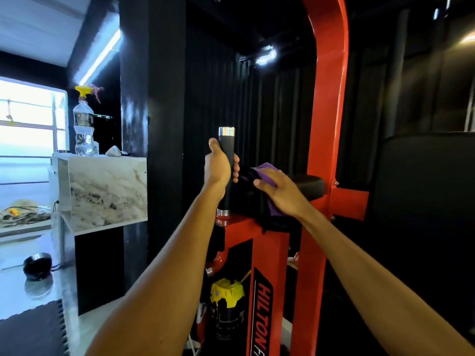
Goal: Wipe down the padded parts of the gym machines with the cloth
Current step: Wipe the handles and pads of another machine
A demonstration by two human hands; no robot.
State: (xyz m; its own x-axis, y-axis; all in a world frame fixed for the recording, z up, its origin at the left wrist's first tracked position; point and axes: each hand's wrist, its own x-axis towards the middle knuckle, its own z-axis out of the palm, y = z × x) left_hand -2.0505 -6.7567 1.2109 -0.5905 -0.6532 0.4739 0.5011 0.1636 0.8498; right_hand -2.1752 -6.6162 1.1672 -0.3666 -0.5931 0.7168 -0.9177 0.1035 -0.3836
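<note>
A red gym machine frame [326, 104] stands in front of me. Its upright black handle [226, 142] has chrome caps at both ends. My left hand [218, 168] grips that handle around the middle. Just to the right lies a black arm pad [308, 185] fixed to the frame. My right hand [279, 191] presses a purple and black cloth [264, 169] onto the near end of the pad, fingers spread flat over it. Part of the cloth hangs down over the pad's front edge.
A large black back pad [424, 201] fills the right side. At left a marble-look shelf [108, 191] carries a spray bottle [83, 122] with a yellow nozzle. A yellow-topped black canister [227, 304] stands low inside the frame. Black wall panels are behind.
</note>
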